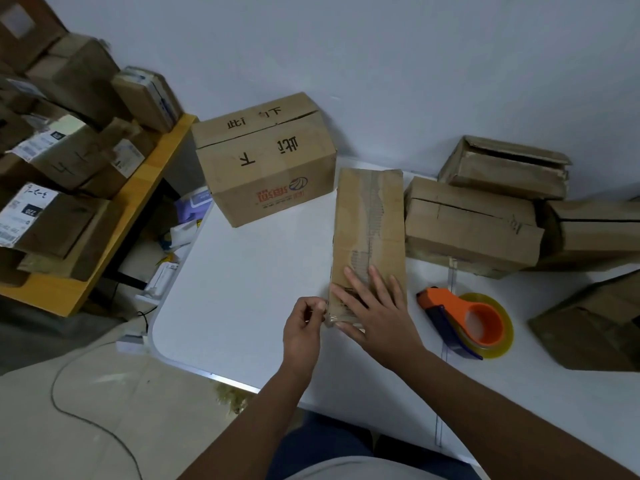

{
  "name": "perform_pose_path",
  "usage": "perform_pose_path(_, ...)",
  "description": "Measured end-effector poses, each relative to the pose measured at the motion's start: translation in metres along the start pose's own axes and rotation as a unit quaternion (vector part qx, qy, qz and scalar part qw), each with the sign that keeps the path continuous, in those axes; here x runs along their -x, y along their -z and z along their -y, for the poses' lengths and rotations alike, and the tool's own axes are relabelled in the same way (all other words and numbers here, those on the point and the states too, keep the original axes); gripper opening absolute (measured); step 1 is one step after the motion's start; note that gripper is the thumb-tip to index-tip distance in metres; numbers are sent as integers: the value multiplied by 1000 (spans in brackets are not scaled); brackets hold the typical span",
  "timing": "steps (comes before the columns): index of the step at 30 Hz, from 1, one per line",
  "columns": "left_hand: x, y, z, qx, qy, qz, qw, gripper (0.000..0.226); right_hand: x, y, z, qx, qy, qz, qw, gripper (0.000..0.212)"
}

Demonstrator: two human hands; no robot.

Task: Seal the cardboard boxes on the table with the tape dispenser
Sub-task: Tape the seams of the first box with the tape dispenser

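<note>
A long narrow cardboard box (369, 220) lies lengthwise on the white table (249, 289), a torn strip running down its top. My right hand (375, 306) rests flat on its near end with the fingers spread. My left hand (304, 327) pinches the near left corner of that box, where clear tape shows. The orange and blue tape dispenser (464, 318) with its yellowish roll lies on the table just right of my right hand, untouched.
A large printed box (266, 157) stands at the back. Several worn boxes (474, 223) crowd the right side, one at the right edge (595, 327). A wooden shelf (69, 161) stacked with parcels stands to the left. A cable runs over the floor.
</note>
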State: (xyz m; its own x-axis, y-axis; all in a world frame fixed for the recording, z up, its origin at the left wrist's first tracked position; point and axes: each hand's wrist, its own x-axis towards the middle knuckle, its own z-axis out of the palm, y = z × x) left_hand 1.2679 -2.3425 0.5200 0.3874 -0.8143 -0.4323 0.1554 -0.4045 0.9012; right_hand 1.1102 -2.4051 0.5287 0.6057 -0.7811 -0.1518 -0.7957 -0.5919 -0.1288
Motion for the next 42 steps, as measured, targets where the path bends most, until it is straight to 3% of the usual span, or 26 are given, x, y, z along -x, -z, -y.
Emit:
perform_pose_path(9,-10,-16,9,-79,-9,-44,996,9,-1,4,4,0,-8,-4,1000,63)
perform_pose_path(13,-26,-17,2,-142,17,3,990,8,-1,4,4,-1,-8,-5,1000,64)
perform_pose_path(16,-25,0,-7,-169,39,-15,985,10,-1,2,3,-4,-8,-1,1000,64)
perform_pose_path(18,-13,17,-14,-169,10,-9,986,20,-1,2,2,-3,-8,0,1000,64)
perform_pose_path(20,2,22,-18,-179,-40,50,982,33,-1,1,2,0,-7,1,1000,64)
perform_pose_path(25,21,19,-15,-346,-170,158,909,55,-1,1,2,2,-7,1,1000,63)
perform_pose_path(29,1,39,-27,-381,-229,218,869,57,-1,2,4,-3,-3,-3,1000,63)
perform_pose_path(38,-48,26,-54,-561,-196,256,763,61,-1,3,4,13,-2,6,1000,64)
perform_pose_path(42,-40,7,-41,-562,-172,220,779,70,-2,10,5,-3,2,39,999,64)
